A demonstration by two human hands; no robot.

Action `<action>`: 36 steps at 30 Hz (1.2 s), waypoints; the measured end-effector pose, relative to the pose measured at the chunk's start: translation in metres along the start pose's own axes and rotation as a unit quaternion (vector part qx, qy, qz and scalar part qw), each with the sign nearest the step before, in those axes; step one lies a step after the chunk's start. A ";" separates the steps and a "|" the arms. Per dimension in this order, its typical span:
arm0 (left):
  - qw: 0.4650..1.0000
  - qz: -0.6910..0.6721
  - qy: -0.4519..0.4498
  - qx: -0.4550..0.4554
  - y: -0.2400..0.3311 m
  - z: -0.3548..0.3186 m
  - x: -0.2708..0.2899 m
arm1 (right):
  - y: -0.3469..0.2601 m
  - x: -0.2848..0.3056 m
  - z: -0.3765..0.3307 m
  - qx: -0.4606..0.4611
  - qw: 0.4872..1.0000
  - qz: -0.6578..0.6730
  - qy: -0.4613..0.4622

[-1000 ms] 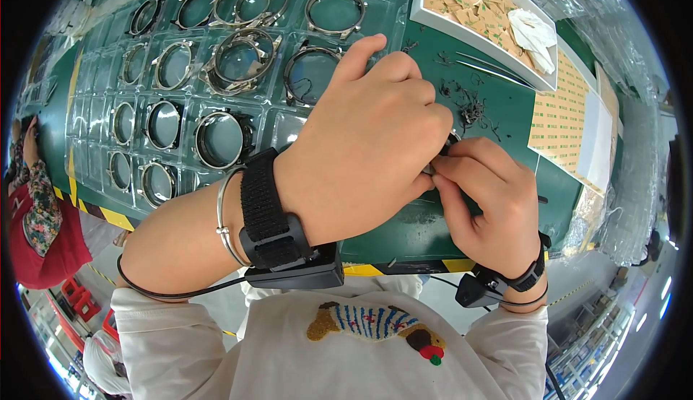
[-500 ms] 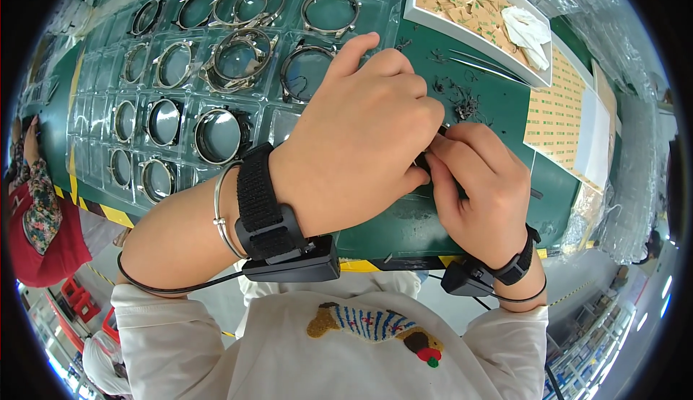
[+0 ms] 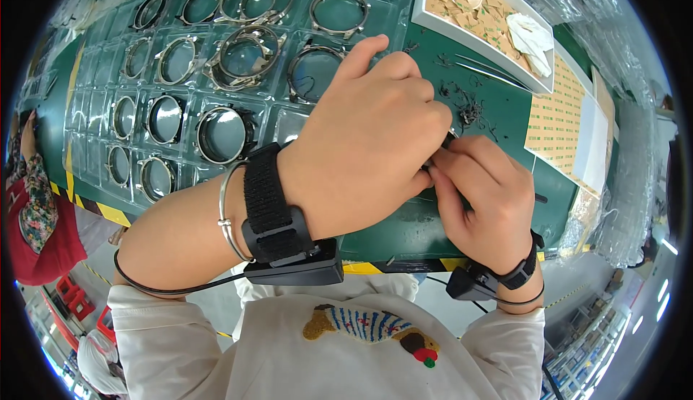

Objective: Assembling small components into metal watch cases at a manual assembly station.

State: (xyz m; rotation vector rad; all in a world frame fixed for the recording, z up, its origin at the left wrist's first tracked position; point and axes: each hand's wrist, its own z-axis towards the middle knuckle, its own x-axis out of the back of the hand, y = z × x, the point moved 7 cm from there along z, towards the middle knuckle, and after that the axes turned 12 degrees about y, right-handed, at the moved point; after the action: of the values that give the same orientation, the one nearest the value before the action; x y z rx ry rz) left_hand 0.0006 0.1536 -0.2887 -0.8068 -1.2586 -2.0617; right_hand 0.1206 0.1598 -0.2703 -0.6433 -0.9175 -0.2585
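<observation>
Little has shifted: left hand (image 3: 368,147) and right hand (image 3: 480,190) are kept pressed together, fingertips pinched on a small dark part (image 3: 442,147), mostly hidden, over green mat (image 3: 404,219).

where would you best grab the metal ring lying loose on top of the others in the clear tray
Take the loose metal ring by its rim, probably on the near lower-left arc, coming down from above. It lies tilted across the rings seated in the clear tray, so that edge seems raised and free. Small tabs stick out along its rim, so pinch between them. Both hands, left hand and right hand, are busy together over the green mat.
</observation>
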 end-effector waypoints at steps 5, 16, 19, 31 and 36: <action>1.000 -0.003 0.005 -0.008 0.003 -0.001 -0.001 | -0.003 0.001 -0.003 -0.016 1.000 0.000 -0.003; 1.000 0.012 0.001 -0.001 0.003 0.000 -0.001 | 0.008 0.001 -0.003 -0.054 0.998 0.013 0.014; 1.000 0.013 -0.004 0.003 0.002 0.001 -0.001 | 0.006 -0.002 -0.002 -0.034 0.998 0.044 -0.023; 1.000 0.026 -0.002 0.003 0.002 0.001 -0.001 | 0.009 -0.001 -0.004 -0.039 0.999 0.027 0.025; 1.000 0.010 0.020 0.001 0.001 0.003 0.003 | 0.011 -0.001 -0.006 -0.039 0.998 0.053 0.005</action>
State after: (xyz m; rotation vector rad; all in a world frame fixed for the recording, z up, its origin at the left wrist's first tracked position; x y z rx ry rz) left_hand -0.0003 0.1557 -0.2846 -0.7711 -1.2272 -2.0493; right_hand 0.1287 0.1644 -0.2778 -0.7595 -0.8643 -0.2038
